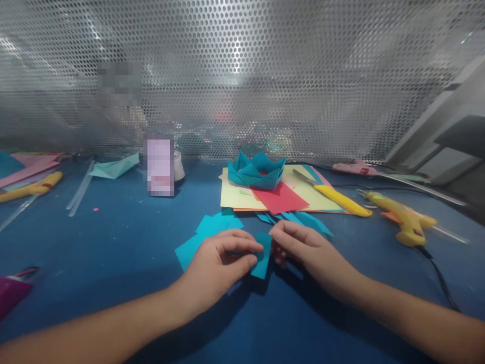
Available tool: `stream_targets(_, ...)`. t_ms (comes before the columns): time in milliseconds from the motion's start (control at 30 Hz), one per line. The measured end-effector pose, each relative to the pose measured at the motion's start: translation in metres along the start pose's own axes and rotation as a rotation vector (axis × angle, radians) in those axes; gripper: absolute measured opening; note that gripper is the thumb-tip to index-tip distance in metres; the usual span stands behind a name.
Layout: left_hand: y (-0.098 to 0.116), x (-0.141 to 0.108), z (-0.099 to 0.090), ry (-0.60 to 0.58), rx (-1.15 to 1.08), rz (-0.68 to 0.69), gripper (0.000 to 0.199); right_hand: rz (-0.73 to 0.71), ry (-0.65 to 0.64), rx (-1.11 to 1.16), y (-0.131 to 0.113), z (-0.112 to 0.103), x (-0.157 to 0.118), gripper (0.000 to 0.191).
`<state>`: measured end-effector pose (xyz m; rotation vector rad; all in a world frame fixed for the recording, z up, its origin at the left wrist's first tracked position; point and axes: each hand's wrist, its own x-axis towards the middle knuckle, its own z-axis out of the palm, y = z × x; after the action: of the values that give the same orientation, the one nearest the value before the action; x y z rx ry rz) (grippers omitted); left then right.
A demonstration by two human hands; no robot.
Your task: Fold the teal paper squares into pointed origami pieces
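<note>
Between my two hands, above the table, is a small folded piece of blue paper [262,265]. My left hand [227,255] pinches its left side between thumb and fingers. At its upper right edge, the thumb and fingers of my right hand [299,245] are closed on the paper. Loose blue paper pieces [199,242] lie behind and to the left of my left hand. Narrower blue folded strips [308,222] lie just beyond my right hand. Farther back, a blue folded-paper ring with pointed tips [255,172] rests on a stack of coloured sheets.
Right of the coloured sheets [235,194] lie a yellow-handled knife [341,199], a yellow glue gun [407,217] and a pink glue gun [354,168]. A phone [159,167] stands upright at the back. Another yellow glue gun [41,185] is at left. Perforated metal [235,76] walls the far side.
</note>
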<state>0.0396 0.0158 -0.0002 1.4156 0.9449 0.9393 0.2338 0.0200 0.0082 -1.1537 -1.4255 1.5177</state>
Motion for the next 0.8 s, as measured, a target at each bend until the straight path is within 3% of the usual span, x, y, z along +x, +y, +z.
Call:
stream_targets(200, -0.0001, -0.0006, -0.0008, -0.001, -0.025, -0.015, 0.020, -0.055, -0.086, -0.136, 0.0009, 0.0006, -0.0027, 0.052)
stream_targets(433, -0.0005, -0.0013, -0.0002, -0.086, 0.006, -0.010, 0.026, -0.074, -0.102, -0.234, 0.0063, 0.0022, -0.0028, 0.045)
stream_targets(600, -0.0008, -0.0010, -0.0005, -0.074, 0.006, 0.005, 0.025, -0.082, -0.127, -0.215, 0.0047, 0.0021, -0.0024, 0.051)
stream_targets(800, -0.0026, -0.0010, -0.0003, -0.029, -0.049, 0.042, 0.023, -0.151, -0.171, -0.409, 0.0050, 0.0028, -0.0046, 0.046)
